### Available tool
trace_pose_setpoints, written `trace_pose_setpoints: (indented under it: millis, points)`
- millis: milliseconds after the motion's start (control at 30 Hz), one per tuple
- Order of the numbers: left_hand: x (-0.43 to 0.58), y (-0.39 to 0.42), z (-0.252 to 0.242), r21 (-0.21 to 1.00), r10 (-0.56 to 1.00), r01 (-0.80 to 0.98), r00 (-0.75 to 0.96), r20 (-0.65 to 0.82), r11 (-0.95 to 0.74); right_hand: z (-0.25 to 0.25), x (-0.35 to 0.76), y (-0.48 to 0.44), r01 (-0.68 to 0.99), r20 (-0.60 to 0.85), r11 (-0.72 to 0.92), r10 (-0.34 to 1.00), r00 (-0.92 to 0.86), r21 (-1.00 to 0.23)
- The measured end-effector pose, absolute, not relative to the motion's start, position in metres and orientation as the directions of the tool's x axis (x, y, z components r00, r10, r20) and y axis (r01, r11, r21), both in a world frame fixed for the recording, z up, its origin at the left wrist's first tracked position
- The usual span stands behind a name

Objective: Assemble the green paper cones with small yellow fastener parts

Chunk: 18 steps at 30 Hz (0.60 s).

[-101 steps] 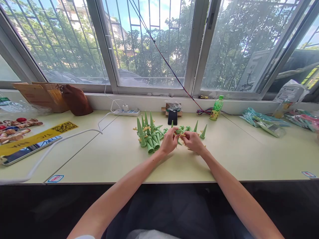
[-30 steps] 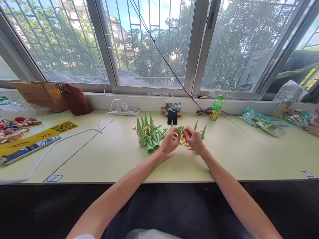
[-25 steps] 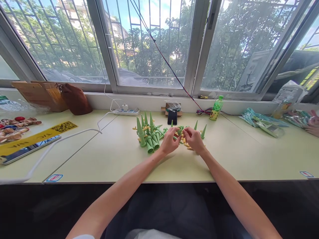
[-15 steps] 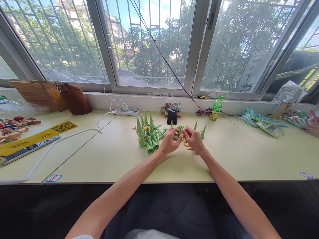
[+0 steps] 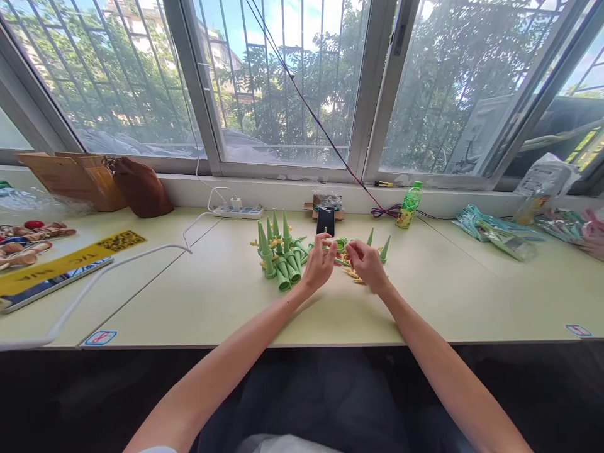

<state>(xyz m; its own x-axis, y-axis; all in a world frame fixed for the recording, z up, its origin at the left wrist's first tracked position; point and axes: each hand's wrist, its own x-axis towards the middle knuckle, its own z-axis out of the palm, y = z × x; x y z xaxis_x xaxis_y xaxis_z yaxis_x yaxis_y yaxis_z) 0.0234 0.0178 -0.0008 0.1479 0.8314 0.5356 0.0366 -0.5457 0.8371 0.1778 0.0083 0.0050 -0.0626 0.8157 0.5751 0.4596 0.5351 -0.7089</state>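
My left hand [image 5: 319, 267] is raised just right of a cluster of green cone-shaped plastic pieces [image 5: 267, 259], its fingers apart and partly bent. I see nothing held in it. Close by on the right, my right hand [image 5: 369, 267] is closed in a pinch; whatever is between its fingertips is too small or hidden. Small yellow pieces [image 5: 355, 277] lie on the table beside and below that hand. Behind the hands sits a green ring-like piece [image 5: 341, 243], partly covered. Two green cones [image 5: 385, 250] stand just past my right hand. Some cones in the cluster stand upright; others lie with open ends toward me.
A black phone [image 5: 325, 221] leans on a small box behind the hands. A green bottle [image 5: 409, 206] stands back right, near teal packets [image 5: 493, 230]. A white cable [image 5: 127, 258] crosses the left side, by a yellow strip [image 5: 70, 261] and a brown pouch [image 5: 141, 189].
My left hand has drawn slightly away from the right, and its fingers have lifted and spread. My right hand stays pinched in nearly the same place.
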Motion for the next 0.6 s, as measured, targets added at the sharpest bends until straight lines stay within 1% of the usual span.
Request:
trace_pose_setpoints:
  millis: [100,167,267,367,467,600]
  points:
    - [0.0228,0.0215,0.0009,0.892,0.887,-0.066,0.101,0.451,-0.447,0.0062,0.1776,0.0075,0.451,0.572,0.537,0.817,-0.068,-0.713]
    - [0.022,0.0224,0.0022,0.922,0.919,-0.118,0.1,0.382,-0.37,0.0071,0.1773,0.0066,0.442,0.57,0.54,0.818,-0.075,-0.716]
    - [0.021,0.0213,0.0041,0.953,0.947,-0.175,0.162,0.277,-0.249,0.0077,0.1769,0.0058,0.428,0.568,0.548,0.818,-0.094,-0.719]
    - [0.0202,0.0191,0.0056,0.969,0.953,-0.195,0.231,0.197,-0.153,0.0066,0.1771,0.0064,0.426,0.56,0.562,0.816,-0.144,-0.709]
    - [0.0188,0.0176,0.007,0.978,0.95,-0.18,0.27,0.157,-0.11,0.0044,0.1778,0.0079,0.431,0.548,0.57,0.815,-0.188,-0.7]
    - [0.0171,0.0171,0.0086,0.979,0.942,-0.158,0.287,0.172,-0.131,0.0023,0.1783,0.0089,0.445,0.547,0.567,0.816,-0.188,-0.693]
